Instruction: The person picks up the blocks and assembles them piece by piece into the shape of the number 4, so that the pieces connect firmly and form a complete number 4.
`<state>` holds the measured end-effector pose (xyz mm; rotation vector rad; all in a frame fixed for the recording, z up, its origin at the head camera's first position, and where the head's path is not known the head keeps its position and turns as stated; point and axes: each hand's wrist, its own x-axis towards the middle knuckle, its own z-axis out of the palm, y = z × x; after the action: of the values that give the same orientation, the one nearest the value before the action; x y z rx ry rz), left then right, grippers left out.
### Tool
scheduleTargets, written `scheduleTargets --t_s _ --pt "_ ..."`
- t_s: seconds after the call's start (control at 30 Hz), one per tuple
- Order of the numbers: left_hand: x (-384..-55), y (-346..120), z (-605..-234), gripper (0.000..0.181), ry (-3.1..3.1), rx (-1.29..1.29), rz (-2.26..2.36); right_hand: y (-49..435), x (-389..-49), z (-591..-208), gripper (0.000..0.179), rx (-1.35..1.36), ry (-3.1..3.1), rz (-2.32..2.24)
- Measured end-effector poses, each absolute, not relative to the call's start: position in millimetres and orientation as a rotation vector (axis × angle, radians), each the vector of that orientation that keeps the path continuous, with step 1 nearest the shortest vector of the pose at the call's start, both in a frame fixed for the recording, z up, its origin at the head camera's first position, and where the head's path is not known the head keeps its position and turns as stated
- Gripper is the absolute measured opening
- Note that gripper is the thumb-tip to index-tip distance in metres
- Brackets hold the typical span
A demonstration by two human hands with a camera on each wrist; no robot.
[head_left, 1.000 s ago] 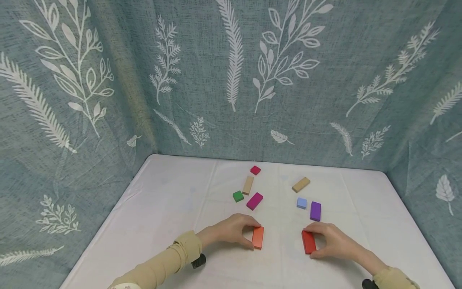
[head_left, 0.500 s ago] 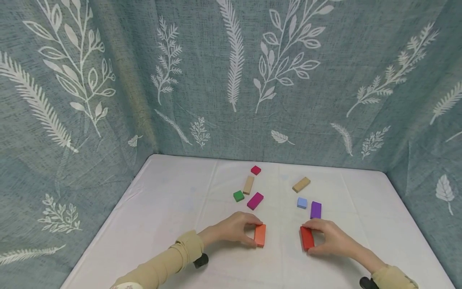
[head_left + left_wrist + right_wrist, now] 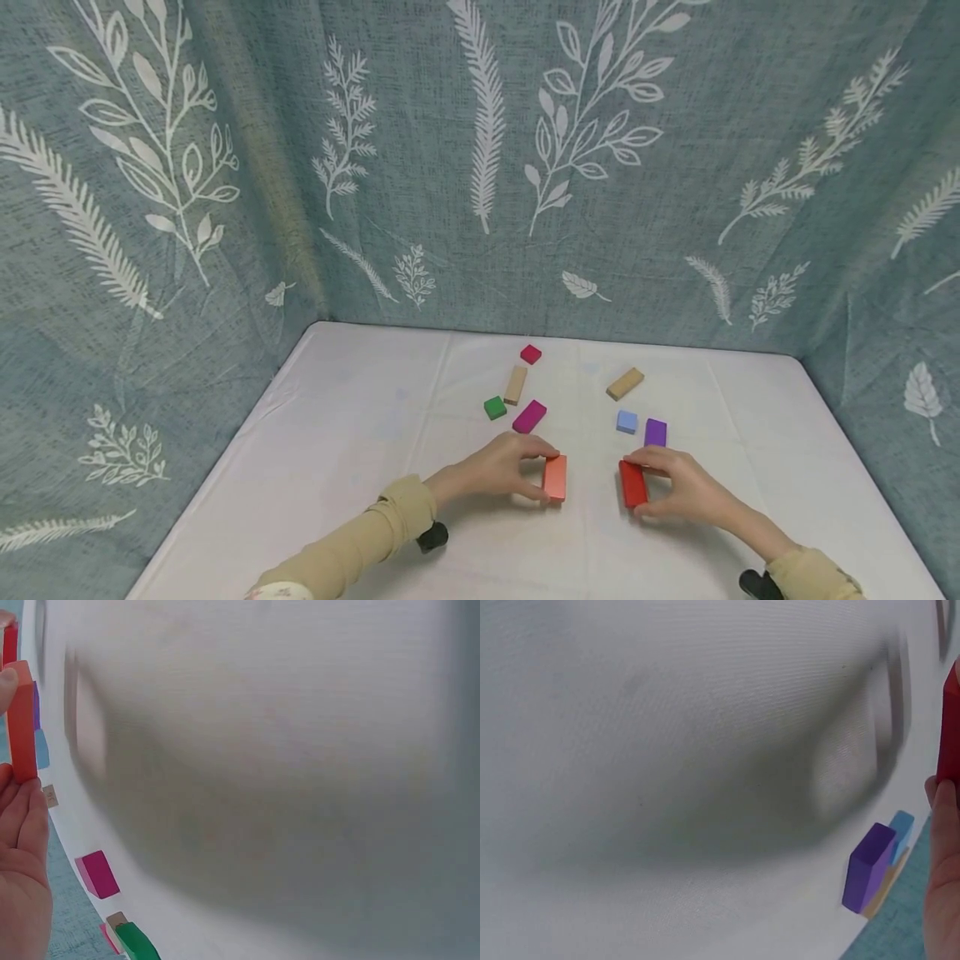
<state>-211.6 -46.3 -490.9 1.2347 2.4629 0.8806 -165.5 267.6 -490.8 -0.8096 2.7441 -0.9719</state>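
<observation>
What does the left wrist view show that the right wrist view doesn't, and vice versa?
Only left wrist: the left hand holding an orange rectangular block, plus a magenta rectangular block, a green block and a partly hidden pinkish-red block.

Only right wrist: no separate object, just more of the right hand.

Both: a red rectangular block, a purple rectangular block, a light-blue block, a tan block, white tabletop and teal cloth.

The orange block (image 3: 555, 478) and red block (image 3: 633, 484), both oblong, are held apart.
</observation>
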Motion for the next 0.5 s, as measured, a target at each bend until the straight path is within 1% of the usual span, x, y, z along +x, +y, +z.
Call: scheduleTargets --t_s 0.23,0.5 --pt "-216.1 -36.1 -492.5 0.057 2.47 1.182 0.903 264.1 -168.6 -489.7 0.064 -0.761 2.704 -1.037" --pt "-221.2 -24.4 -493.3 0.057 2.506 1.2 0.906 263.6 -171.6 -489.8 0.063 -0.79 2.722 -1.055"
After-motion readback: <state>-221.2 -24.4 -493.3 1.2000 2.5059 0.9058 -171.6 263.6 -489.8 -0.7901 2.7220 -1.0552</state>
